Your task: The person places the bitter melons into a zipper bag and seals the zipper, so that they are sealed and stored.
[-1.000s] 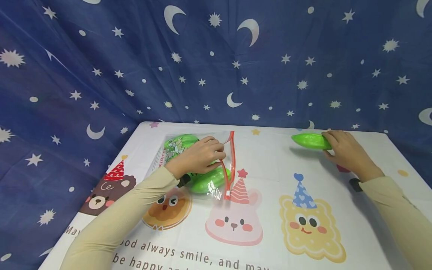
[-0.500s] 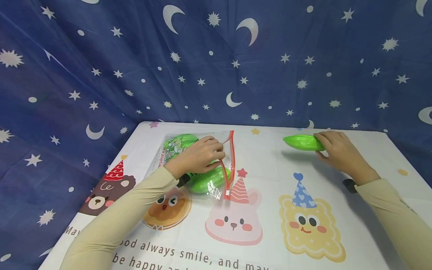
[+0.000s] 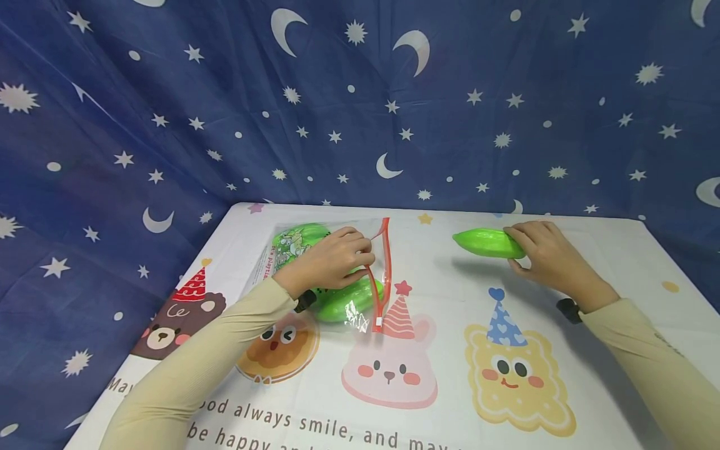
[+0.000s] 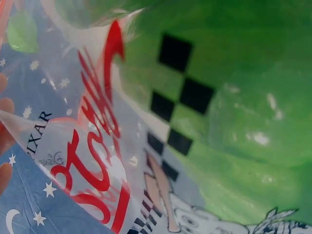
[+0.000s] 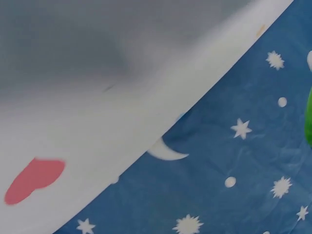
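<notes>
My left hand (image 3: 332,259) pinches the red-edged mouth of a clear zip bag (image 3: 388,256) lying at the table's middle left. Inside the bag are bright green, glossy, ridged vegetables (image 3: 344,305), partly hidden by the hand and the print. Close up, the left wrist view shows the bag's red lettering (image 4: 97,170) and black checks over green, with fingertips (image 4: 6,131) at the left edge. My right hand (image 3: 554,259) grips one end of a similar long, pointed green vegetable (image 3: 488,242), raised above the table. Just a green sliver of it (image 5: 309,119) enters the right wrist view.
A white cloth with cartoon prints covers the table (image 3: 444,369). Behind it and along the left hangs a blue curtain (image 3: 450,125) with moons and stars. A red slider (image 3: 379,322) sits by the bag mouth's near corner.
The right hand has moved left with the green vegetable, toward the bag. The left hand and the bag have stayed where they were.
</notes>
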Demonstrator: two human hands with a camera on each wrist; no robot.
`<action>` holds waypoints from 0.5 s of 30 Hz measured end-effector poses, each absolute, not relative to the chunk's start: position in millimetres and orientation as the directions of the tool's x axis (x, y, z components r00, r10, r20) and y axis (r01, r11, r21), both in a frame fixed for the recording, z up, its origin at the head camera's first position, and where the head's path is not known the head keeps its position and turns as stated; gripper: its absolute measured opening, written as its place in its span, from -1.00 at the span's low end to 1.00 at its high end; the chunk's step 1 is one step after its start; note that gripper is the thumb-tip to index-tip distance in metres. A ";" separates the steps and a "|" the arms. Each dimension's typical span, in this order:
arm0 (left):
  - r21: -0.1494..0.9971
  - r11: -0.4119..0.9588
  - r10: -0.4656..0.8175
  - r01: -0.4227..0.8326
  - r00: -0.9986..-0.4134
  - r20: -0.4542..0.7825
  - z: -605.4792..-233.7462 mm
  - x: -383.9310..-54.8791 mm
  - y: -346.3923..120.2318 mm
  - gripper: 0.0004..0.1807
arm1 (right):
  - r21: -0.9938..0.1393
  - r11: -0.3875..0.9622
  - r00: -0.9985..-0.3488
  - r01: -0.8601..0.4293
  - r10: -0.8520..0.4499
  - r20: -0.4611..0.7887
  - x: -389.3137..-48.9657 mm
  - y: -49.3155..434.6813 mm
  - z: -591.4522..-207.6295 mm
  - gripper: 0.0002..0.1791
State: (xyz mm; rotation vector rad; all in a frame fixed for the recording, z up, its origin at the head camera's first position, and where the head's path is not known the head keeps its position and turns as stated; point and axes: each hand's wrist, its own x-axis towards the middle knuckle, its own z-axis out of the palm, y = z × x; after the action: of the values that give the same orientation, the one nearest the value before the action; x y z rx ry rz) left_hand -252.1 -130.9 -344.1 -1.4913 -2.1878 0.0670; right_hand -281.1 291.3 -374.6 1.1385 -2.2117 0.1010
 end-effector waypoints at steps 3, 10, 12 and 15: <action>-0.308 0.404 0.887 0.862 -0.286 0.362 -344.4 -252.1 -131.2 -0.92 | 0.174 0.616 -0.436 -0.768 -0.702 0.563 -278.1 283.6 -373.9 -0.40; -0.310 0.402 0.888 0.861 -0.284 0.362 -345.3 -252.1 -131.4 -0.92 | 0.079 0.613 -0.500 -0.786 -0.706 0.501 -270.5 266.8 -371.5 -0.35; -0.309 0.402 0.887 0.862 -0.284 0.363 -345.4 -252.3 -131.4 -0.92 | 0.052 0.607 -0.508 -0.793 -0.707 0.492 -268.8 262.4 -370.3 -0.37; -0.307 0.402 0.887 0.863 -0.283 0.366 -345.6 -252.8 -131.3 -0.93 | 0.019 0.597 -0.517 -0.802 -0.710 0.478 -267.0 255.7 -368.8 -0.39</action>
State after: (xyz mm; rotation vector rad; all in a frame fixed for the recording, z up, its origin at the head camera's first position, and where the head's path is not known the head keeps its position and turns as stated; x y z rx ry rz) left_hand -252.8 -131.3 -345.6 -1.4911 -2.1851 0.0666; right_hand -267.0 255.7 -368.8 1.2064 -2.3860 0.2823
